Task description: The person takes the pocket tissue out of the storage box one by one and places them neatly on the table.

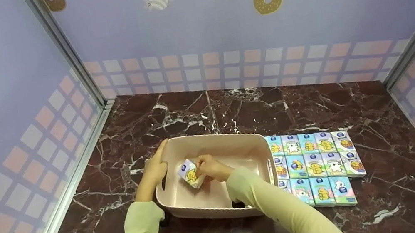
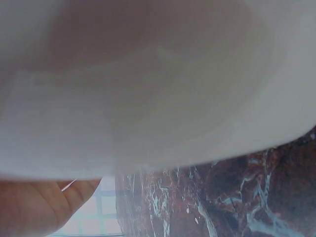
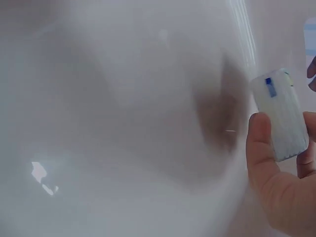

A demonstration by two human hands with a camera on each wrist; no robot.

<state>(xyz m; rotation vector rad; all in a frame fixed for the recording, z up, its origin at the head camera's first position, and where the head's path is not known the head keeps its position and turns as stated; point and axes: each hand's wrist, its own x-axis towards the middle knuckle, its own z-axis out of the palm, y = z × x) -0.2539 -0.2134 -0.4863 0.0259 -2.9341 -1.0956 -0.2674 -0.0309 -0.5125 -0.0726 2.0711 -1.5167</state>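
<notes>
A pale pink plastic bin (image 1: 223, 211) stands on the dark marbled surface. My left hand (image 1: 153, 172) grips its left end, one finger stretched along the far corner of the rim. In the left wrist view the bin's wall (image 2: 158, 113) covers most of the picture, with part of the left hand (image 2: 47, 205) beside it. Inside the bin, my right hand (image 1: 212, 167) pinches a small tissue pack (image 1: 190, 174) with a yellow cartoon animal. The right wrist view shows the pack (image 3: 281, 118) held on edge between thumb and fingers, above the bin floor.
Several similar tissue packs (image 1: 315, 166) lie flat in rows against the bin's right side, partly hidden by the bin and right sleeve (image 1: 286, 208). Lilac panels (image 1: 216, 18) with printed sweets and checks wall in the back and both sides of the marbled surface (image 1: 101, 210).
</notes>
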